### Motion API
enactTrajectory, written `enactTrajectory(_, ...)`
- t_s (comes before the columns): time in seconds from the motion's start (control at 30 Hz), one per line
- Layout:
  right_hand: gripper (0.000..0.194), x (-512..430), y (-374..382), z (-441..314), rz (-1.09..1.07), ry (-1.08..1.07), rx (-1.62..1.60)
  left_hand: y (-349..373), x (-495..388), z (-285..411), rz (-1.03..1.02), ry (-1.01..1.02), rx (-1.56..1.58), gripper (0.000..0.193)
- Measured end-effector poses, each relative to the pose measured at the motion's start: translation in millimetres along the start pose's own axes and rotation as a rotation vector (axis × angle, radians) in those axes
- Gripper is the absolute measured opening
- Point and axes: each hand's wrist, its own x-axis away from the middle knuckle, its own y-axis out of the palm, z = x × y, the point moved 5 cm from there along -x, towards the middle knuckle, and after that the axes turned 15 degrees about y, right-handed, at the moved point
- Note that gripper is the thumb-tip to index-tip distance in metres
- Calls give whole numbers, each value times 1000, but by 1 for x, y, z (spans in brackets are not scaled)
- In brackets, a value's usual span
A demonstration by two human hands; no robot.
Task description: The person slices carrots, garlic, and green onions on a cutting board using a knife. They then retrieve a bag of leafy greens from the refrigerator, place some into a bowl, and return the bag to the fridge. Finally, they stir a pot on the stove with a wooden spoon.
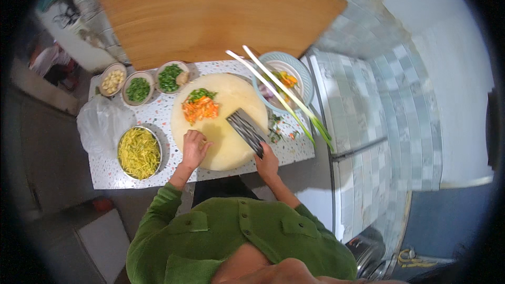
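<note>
A large round cutting board (236, 90) lies on the speckled table. My right hand (268, 162) grips a cleaver (245, 130) with a dark patterned blade, held over the board's right half. Near the board's lower left edge is my left hand (196, 148), fingers bent and thumb apart, with nothing visible in it. Chopped orange vegetable pieces (200, 109) are heaped on the board's upper left, and chopped green pieces (201, 94) touch them from behind. Two long spring onions (276, 83) rest across a pale blue basket (307, 75) at the right.
Small bowls hold peeled garlic (112, 81), chopped greens (138, 89), and greens with a brownish piece (169, 78). A metal bowl of yellow-green shreds (139, 153) stands left, beside a clear plastic bag (102, 124). Green scraps (275, 128) lie right of the board.
</note>
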Motion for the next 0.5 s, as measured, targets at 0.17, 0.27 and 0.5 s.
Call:
enactTrajectory(0.17, 56, -35, 2, 0, -31, -159, 141, 10, -21, 31, -42, -72, 50, 32)
enactTrajectory(0.27, 49, -42, -1, 9, -142, -256, 235, 28, -14, 46, 59, -197, 126, 13)
enactTrajectory(0.5, 36, -128, -82, -10, 195, -378, 13, 70, -7, 84, 119, -398, 225, 11)
